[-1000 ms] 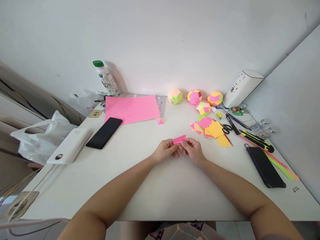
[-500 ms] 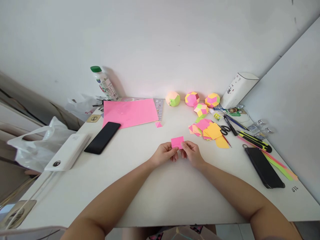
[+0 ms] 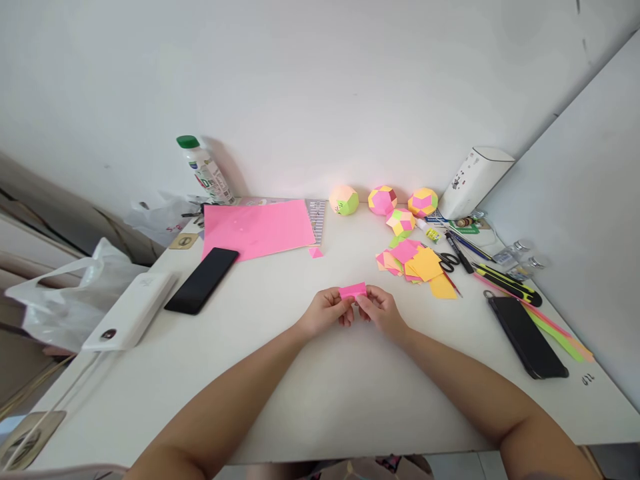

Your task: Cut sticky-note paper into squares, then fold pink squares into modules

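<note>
A small pink piece of paper (image 3: 353,290) is pinched between my two hands above the middle of the white table (image 3: 280,387). My left hand (image 3: 327,311) grips its left side, thumb on the near face. On the right side, my right hand (image 3: 383,310) holds it with thumb and fingers. The paper shows as a narrow strip, and its lower part is hidden by my thumbs. Beyond my hands lies a small folded pink piece (image 3: 315,252). To the right is a pile of coloured paper pieces (image 3: 423,263).
Faceted paper balls (image 3: 383,200) sit along the wall. A large pink sheet (image 3: 260,230), a black phone (image 3: 203,280), a white power bank (image 3: 131,310) and a bottle (image 3: 207,173) are left. Scissors (image 3: 449,263), a yellow-black cutter (image 3: 507,285) and a black case (image 3: 527,337) lie right.
The pink paper showed a taller face before and now appears as a narrower strip. My right thumb has moved left and inward along its lower edge. The view has shifted slightly.
</note>
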### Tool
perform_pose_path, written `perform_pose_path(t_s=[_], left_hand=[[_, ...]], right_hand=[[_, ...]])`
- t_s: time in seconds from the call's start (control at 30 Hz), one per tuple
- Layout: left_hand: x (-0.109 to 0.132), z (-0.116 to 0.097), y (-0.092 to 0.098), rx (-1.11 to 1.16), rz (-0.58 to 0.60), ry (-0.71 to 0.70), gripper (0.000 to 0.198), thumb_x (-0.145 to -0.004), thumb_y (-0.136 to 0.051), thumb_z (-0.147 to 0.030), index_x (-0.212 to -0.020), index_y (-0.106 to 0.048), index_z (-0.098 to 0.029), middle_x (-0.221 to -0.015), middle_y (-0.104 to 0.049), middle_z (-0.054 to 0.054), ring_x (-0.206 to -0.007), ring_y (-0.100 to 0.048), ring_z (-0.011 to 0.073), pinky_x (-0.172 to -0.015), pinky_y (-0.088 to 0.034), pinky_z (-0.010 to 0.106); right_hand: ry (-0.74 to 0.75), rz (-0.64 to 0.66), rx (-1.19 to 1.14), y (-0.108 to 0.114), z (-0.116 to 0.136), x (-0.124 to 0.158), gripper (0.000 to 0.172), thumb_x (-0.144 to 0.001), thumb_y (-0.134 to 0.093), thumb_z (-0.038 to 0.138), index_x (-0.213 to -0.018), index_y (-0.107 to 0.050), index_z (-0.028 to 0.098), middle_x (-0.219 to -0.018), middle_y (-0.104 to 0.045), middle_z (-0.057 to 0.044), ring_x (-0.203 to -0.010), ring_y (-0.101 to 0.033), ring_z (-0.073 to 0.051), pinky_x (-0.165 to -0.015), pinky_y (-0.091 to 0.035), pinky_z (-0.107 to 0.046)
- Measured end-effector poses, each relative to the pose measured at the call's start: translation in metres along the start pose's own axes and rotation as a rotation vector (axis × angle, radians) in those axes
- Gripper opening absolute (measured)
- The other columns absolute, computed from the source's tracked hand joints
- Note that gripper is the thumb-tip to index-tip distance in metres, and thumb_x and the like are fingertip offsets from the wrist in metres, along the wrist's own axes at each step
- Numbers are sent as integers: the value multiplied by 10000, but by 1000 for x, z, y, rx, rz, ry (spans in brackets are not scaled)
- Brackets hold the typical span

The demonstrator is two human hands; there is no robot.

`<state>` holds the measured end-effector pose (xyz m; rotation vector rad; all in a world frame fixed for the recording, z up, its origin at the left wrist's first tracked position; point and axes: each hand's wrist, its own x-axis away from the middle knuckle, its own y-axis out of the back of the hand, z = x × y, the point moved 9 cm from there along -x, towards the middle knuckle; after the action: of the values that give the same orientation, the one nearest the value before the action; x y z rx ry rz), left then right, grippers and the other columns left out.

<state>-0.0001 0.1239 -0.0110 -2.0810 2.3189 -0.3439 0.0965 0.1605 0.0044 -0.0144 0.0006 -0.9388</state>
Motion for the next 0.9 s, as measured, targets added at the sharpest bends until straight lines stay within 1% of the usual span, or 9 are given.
perform_pose_path(t_s=[0.07, 0.23, 0.43, 0.7, 0.9], left_hand=[[0, 1, 0, 16, -8, 4, 380, -789, -613, -515, -753, -554, -141, -582, -625, 12, -494, -569, 113, -501, -465, 243], [0, 3, 1, 31, -19, 9, 378, -778, -629, -508, -796, -559, -137, -580, -626, 4, -486, -567, 110, -496, -461, 242], [1, 4, 2, 25, -32, 11, 363, -784, -624, -497, -807, -562, -140, -578, -627, 2, -492, -572, 116, -499, -463, 249], [1, 1, 2, 16, -28, -1, 387, -763, -636, -520, -793, -556, -142, -562, -611, -4, -486, -567, 113, -492, -458, 244], [2, 2, 0, -19, -4, 6, 346, -783, -628, -485, -769, -548, -148, -561, -612, -7, -480, -555, 101, -484, -447, 229]], right_hand=[[5, 0, 9, 0, 0, 0, 255, -820, -610, 428, -766, -571, 182, -588, -517, 33, -500, -465, -101, -473, -374, -239], [-6, -27, 27, 2, -3, 1, 265, -825, -602, 421, -731, -566, 177, -573, -506, 34, -488, -460, -99, -463, -374, -238], [-15, -21, 43, 1, -2, 1, 245, -826, -596, 412, -754, -582, 178, -578, -504, 37, -490, -465, -100, -465, -382, -240], [-5, 0, 56, -4, 3, 1, 123, -791, -594, 299, -762, -580, 181, -589, -560, 30, -502, -489, -108, -461, -384, -239], [-61, -18, 104, -3, 1, 2, 54, -735, -576, 221, -754, -586, 171, -551, -555, 37, -479, -464, -101, -437, -361, -230]])
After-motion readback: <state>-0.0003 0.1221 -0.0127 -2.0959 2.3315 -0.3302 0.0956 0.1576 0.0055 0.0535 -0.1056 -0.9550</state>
